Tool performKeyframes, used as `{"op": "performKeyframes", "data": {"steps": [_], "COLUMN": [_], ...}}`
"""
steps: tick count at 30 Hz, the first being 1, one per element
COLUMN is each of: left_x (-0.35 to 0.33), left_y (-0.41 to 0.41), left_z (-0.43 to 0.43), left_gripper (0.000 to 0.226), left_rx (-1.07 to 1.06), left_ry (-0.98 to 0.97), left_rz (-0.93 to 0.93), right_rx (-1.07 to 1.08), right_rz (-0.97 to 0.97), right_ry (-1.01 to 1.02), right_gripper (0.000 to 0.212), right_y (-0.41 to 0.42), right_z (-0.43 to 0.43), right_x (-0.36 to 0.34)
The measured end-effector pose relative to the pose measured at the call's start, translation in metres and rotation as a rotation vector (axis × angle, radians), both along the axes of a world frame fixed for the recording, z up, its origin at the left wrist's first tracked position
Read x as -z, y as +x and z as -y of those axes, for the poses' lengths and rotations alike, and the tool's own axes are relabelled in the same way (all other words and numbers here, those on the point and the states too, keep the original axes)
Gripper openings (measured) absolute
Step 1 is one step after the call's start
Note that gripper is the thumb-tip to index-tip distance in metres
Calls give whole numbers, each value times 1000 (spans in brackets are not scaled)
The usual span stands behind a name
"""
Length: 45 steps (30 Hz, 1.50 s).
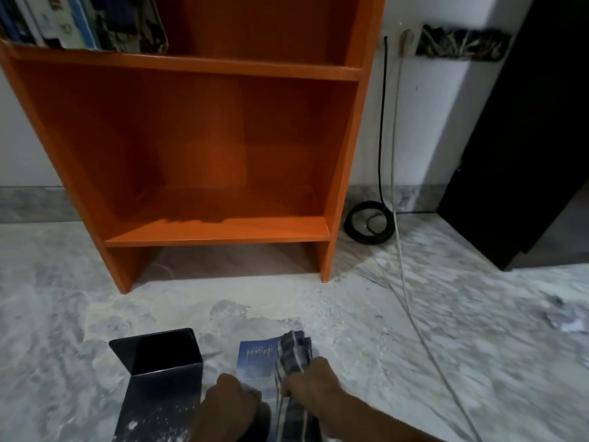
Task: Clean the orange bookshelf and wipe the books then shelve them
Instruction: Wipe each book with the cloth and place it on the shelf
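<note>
Blue book (255, 360) on veined marble floor (414, 330), its corner in left hand (231, 398), checked cloth (291, 352) in right hand (314, 379).

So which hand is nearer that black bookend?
Left. The left hand, holding the blue book, is beside the black bookend; the right hand grips the checked cloth farther right.

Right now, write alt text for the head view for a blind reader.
A left hand holds a blue book on the marble floor while the right hand grips a checked cloth across its cover. A black bookend stands beside it; the orange bookshelf behind holds books on its upper shelf.
</note>
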<state>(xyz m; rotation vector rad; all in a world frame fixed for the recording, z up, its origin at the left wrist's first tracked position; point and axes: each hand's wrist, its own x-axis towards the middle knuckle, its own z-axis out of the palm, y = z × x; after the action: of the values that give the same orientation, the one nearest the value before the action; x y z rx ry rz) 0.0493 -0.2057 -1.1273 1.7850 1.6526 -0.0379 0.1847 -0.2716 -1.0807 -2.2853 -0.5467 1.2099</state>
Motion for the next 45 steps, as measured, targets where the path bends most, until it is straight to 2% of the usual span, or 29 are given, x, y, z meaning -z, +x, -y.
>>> {"op": "performKeyframes", "data": {"steps": [2, 4, 6, 8, 9, 12, 13, 14, 17, 19, 24, 26, 28, 29, 31, 33, 34, 35, 36, 37, 38, 39, 41, 43, 45], "left_x": [4, 3, -6, -26, -36, -83, -91, -109, -145, -160, -186, -194, -201, -203, -206, -206, -207, -207, -208, -208, -207, -208, -212, -219, -223], "left_y": [3, 2, 0, -4, -5, -7, -9, -10, -14, -13, -17, -17, -17, -18, -23, -32, -36, -41, -45, -47, -48, -47, -42, -35, -33], "left_z": [-5, -13, -22, -28, -35, -46, -51, -47, -33, -27, -18, -14, -14, -14, -15, -19, -20, -21, -22, -22, -23, -21, -16, -12, -11], "left_gripper": [35, 43, 59, 73, 77, 112, 120, 116, 53, 39, 35, 36, 38, 39, 35, 30, 29, 29, 30, 32, 37, 41, 44, 46, 50], "left_rx": [-97, -238, -330, -302, -287, -258, -228, -210, -170, -125, -79, -84, -107, -120, -149, -173, -188, -200, -203, -210, -215, -225, -214, -183, -180], "left_ry": [-96, -221, -377, -604, -653, -514, -492, -475, -407, -293, -170, -172, -183, -176, -134, -95, -79, -73, -76, -99, -142, -194, -270, -316, -350], "left_rz": [140, 342, 644, 980, 1106, 1280, 1307, 1317, 1325, 1301, 1256, 1240, 1242, 1240, 1244, 1259, 1250, 1256, 1263, 1269, 1281, 1296, 1305, 1328, 1340], "right_rx": [13, 35, 18, -22, -31, -33, -38, -52, -111, -124, -42, -152, -341, -447, -629, -952, -1091, -1119, -1093, -1028, -930, -762, -432, -386, -565], "right_rz": [-121, -276, -407, -460, -469, -479, -479, -485, -366, -137, 569, 818, 1101, 1200, 1126, 1024, 1073, 1055, 1065, 1139, 1158, 1230, 1244, 1178, 1154], "right_ry": [61, 161, 263, 349, 391, 475, 492, 515, 576, 634, 845, 844, 825, 844, 865, 842, 900, 885, 921, 951, 1066, 1095, 1081, 1001, 1001], "right_gripper": [67, 56, 37, 28, 27, 25, 25, 26, 19, 15, 23, 28, 52, 57, 39, 27, 18, 9, 6, 10, 21, 34, 53, 59, 52], "right_y": [1, 9, 16, 20, 23, 27, 29, 30, 28, 25, 44, 40, 22, 9, -10, -19, -20, -19, -16, -11, -6, -1, 4, -7, -29], "right_z": [-2, -1, 5, 12, 14, 18, 19, 21, 26, 25, -13, -22, -15, -5, 30, 59, 68, 72, 69, 61, 46, 26, -5, -22, -8], "right_x": [-8, -21, -43, -64, -72, -97, -103, -109, -128, -138, -179, -188, -172, -154, -120, -89, -87, -92, -103, -116, -131, -152, -181, -184, -164]}}
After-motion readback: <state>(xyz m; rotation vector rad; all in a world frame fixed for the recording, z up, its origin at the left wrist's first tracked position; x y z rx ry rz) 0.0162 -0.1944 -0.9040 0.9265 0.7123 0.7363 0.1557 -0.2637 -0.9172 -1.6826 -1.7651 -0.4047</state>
